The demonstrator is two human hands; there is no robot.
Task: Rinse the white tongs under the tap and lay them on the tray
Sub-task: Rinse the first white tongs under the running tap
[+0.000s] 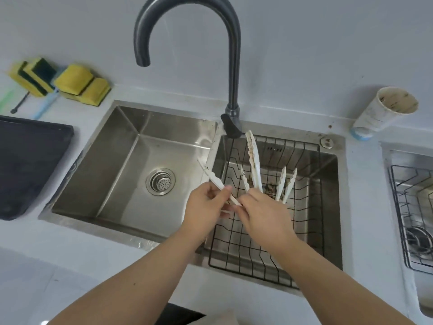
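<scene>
Both hands meet right over the divider of a double steel sink [112, 146]. The left hand [206, 205] is pinching a pair of white tongs [216, 181] near the hinge end, with the tips pointing up and left over the empty left basin, and the right hand [264, 212] has its fingers curled onto the same end, so the two hands pretty much touch there. The right basin holds a black wire rack [304, 231] with more white tongs in it: one long stained pair [254, 160] sticking up tall, plus a smaller pair [287, 184] just beside it, and some brown gunk at the rack's bottom. The right hand covers their lower ends, so how they sit in the rack can't be made out. The dark gooseneck tap [234, 55] arches overhead with its spout over the left basin, no water visible. A dark tray [30, 160] sits on the counter to the left, well apart from the tongs. Behind it are yellow sponges [75, 83], and far right stands a dirty paper cup [384, 111].
</scene>
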